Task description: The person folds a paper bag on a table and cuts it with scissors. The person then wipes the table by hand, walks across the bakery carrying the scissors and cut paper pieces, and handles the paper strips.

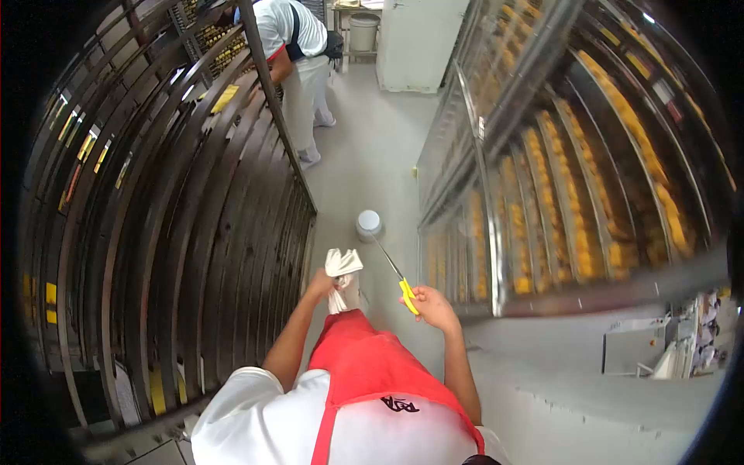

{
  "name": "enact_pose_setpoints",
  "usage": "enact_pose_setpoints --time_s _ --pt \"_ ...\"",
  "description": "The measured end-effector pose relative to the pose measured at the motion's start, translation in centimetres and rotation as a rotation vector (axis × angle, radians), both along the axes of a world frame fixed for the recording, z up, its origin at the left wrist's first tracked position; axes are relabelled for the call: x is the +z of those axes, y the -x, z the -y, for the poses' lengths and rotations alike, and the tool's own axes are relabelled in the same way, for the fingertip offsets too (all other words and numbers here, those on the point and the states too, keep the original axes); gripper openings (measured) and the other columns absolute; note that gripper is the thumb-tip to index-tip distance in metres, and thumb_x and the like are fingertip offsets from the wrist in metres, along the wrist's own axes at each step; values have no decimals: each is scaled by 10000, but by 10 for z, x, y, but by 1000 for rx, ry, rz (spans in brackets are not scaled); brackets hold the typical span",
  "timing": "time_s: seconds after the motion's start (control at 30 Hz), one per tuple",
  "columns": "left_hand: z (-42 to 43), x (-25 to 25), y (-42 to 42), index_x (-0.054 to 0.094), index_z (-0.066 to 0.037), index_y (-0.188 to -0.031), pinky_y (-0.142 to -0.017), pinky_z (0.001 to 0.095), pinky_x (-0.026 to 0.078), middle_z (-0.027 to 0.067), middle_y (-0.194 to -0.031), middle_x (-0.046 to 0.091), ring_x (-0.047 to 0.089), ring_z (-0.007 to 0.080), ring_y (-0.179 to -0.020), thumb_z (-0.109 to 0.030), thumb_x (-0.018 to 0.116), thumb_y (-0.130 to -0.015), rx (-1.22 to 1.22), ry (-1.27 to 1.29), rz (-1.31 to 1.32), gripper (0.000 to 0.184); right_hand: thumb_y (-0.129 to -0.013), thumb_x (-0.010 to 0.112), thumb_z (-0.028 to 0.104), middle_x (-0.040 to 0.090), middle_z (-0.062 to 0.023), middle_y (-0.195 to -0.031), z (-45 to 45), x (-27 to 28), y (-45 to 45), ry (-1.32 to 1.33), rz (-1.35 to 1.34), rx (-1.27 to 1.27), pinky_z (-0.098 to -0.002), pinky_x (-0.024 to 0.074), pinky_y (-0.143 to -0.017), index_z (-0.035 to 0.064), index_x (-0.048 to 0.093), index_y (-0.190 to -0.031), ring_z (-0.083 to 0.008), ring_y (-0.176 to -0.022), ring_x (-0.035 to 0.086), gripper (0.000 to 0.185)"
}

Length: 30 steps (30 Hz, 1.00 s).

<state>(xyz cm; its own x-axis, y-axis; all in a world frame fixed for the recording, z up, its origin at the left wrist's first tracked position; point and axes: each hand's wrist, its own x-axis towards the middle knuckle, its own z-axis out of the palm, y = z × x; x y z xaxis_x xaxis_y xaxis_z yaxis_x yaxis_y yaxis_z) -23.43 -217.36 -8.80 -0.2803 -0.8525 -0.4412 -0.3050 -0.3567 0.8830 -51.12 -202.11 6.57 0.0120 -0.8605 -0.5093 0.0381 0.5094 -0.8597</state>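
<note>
My right hand (432, 307) is closed around the yellow handles of a pair of tongs or scissors (407, 295). Its thin metal end points forward and to the left, near a small white-lidded container (369, 223) that appears to stand on the floor. My left hand (319, 284) grips a bunched cream cloth (341, 265), which hangs in front of the red apron (364, 349). Between my two hands there is a gap, and they do not touch.
A dark metal rack (232, 194) stands along the left. On the right, a tall rack (496, 232) holds trays of yellow-brown items. Another person (298, 46) bends at the left rack ahead. Farther off are a white cabinet (418, 46) and a bucket (363, 32).
</note>
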Motion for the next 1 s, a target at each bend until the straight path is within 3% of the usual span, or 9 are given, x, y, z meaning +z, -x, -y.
enact_pose_setpoints --time_s 0.1,0.2,0.3,0.33,0.47,0.63,0.73,0.9,1.0 --pt "87 -6 26 650 29 -917 -553 332 494 94 -780 657 625 163 -643 16 574 -733 -141 -55 88 199 -946 555 171 650 23 -778 83 -15 9 57 -97 73 -205 414 -451 25 610 -1021 -34 -574 519 173" --pt "157 45 74 650 25 -991 -580 329 488 69 -779 662 609 173 -638 12 568 -740 -36 -103 -51 264 -936 578 192 616 29 -744 155 30 21 -87 -177 16 -205 420 -450 31 612 -1008 -39 -564 517 180" --pt "228 49 112 641 47 -985 -555 303 479 87 -782 657 600 153 -622 26 538 -761 -163 -142 -71 248 -931 587 209 589 26 -729 196 9 56 -91 -211 -1 -213 425 -438 30 613 -1013 -51 -561 526 198" --pt "248 40 126 644 18 -867 -489 311 446 57 -696 613 574 131 -565 -29 487 -827 -228 -64 -115 169 -912 641 262 573 7 -754 207 8 69 -94 -101 -33 -209 435 -432 58 574 -961 -64 -576 550 220" --pt "311 94 183 649 -3 -874 -462 301 436 46 -692 611 577 127 -540 -103 441 -883 -289 -21 -61 232 -923 623 257 552 18 -770 253 1 101 -120 -37 -140 -217 472 -468 58 562 -988 -77 -621 559 218" --pt "401 83 258 665 -8 -927 -410 306 442 61 -702 628 608 121 -531 -100 454 -886 -294 -34 -121 234 -923 626 249 548 25 -769 332 19 145 -15 8 -218 -213 472 -495 61 567 -1006 -67 -639 546 214" --pt "452 90 305 664 17 -965 -476 326 495 88 -724 662 647 144 -583 2 494 -822 -380 -84 -72 223 -922 627 233 545 39 -747 383 21 174 97 -26 -217 -204 438 -487 67 576 -1015 -51 -636 532 197" --pt "529 86 350 661 39 -976 -578 329 518 100 -738 676 644 144 -577 -66 538 -826 -487 148 117 220 -926 626 197 556 63 -734 455 54 201 242 -173 -195 -173 361 -493 65 598 -1007 -18 -621 489 158" --pt "567 89 354 659 4 -954 -651 348 507 105 -778 674 644 193 -687 -38 659 -707 -389 -118 23 251 -905 649 146 567 64 -745 480 57 197 236 3 -247 -187 349 -503 61 611 -1052 -13 -612 470 174"
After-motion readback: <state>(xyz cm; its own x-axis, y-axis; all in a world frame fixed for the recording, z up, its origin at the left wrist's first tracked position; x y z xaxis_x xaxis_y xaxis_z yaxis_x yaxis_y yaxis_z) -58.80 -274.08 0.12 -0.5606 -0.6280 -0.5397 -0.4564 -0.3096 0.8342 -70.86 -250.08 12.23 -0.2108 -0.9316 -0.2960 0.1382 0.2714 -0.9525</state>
